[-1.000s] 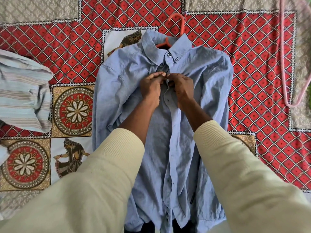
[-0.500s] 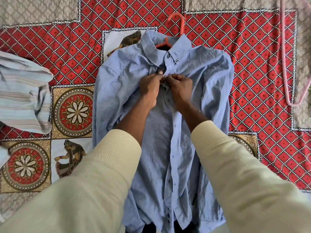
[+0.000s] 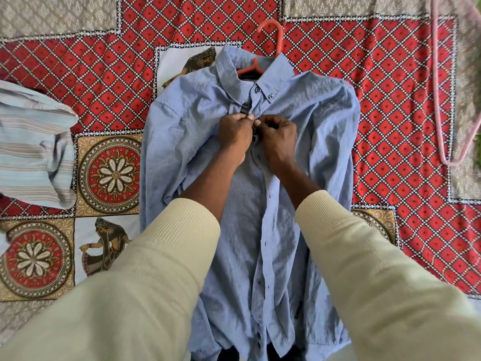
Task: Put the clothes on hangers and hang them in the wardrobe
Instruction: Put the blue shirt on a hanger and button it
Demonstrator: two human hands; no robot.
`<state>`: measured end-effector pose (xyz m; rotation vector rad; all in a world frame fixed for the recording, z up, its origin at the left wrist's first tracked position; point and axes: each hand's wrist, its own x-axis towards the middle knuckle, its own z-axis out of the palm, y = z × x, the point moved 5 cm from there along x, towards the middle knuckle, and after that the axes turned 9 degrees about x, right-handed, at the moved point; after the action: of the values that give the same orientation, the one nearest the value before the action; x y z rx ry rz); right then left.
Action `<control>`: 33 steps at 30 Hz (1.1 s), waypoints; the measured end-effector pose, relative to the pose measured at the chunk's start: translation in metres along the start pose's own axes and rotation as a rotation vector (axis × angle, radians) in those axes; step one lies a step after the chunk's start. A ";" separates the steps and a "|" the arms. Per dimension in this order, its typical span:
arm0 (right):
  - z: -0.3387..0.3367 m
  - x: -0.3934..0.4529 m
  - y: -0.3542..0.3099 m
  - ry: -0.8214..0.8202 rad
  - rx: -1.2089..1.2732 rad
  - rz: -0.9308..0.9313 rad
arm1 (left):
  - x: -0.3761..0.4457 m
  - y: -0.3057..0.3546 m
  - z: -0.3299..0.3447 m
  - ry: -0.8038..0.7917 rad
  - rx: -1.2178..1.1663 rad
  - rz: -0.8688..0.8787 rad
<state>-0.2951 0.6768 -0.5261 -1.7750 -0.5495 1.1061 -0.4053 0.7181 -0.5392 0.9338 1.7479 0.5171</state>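
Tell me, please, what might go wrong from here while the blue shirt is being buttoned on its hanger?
The left hand and right hand pinch the blue shirt near its collar; tugging could slide it off the red hanger. Lower buttons look undone, so the front may gape when lifted.

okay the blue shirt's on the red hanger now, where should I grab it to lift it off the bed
Probably the hook of the red hanger, which sticks out bare past the collar of the blue shirt. Come from the far side, curling the fingers under the hook. Both shoulders sit over the hanger, so the shirt should rise with it.
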 end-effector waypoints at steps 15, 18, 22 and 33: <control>-0.007 0.017 -0.011 -0.178 0.116 0.284 | -0.005 -0.008 -0.007 -0.068 -0.230 -0.046; -0.007 0.016 -0.012 -0.121 0.131 0.267 | -0.008 -0.007 -0.009 -0.082 -0.237 -0.009; -0.012 0.001 -0.011 -0.014 -0.072 0.037 | -0.011 -0.008 -0.016 -0.095 -0.225 -0.010; -0.052 -0.040 -0.012 0.177 -0.380 -0.177 | -0.050 -0.046 -0.033 0.048 -0.017 0.221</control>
<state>-0.2684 0.6275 -0.4899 -2.0789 -0.8312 0.7470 -0.4433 0.6540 -0.5308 1.1173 1.6891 0.7012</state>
